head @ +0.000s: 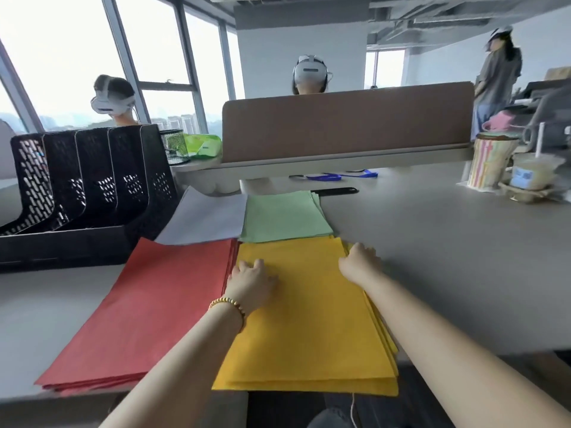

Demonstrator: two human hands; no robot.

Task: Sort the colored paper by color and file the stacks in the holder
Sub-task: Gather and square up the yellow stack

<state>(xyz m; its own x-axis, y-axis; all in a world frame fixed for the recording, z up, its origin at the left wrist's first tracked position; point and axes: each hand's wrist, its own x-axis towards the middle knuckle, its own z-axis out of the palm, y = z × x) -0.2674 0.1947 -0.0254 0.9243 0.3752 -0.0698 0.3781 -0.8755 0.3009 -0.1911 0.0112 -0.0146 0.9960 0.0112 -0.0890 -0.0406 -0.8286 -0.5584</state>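
Note:
Four paper stacks lie on the grey desk. A yellow stack (309, 329) sits in front of me and hangs over the near edge. A red stack (148, 310) lies to its left, a green stack (284, 216) behind it, and a white stack (204, 219) behind the red. My left hand (251, 281) rests on the yellow stack near its left edge, fingers lightly curled on the top sheet. My right hand (360, 264) touches the stack's far right corner; whether it pinches sheets is hidden. The black mesh file holder (86, 193), with several upright slots, stands at the far left.
A brown desk divider (346, 122) closes off the back. A black pen (336, 190) and blue lanyard (333, 176) lie behind the green stack. Cups and a striped container (491, 162) crowd the far right. Three people wearing headsets are beyond the divider.

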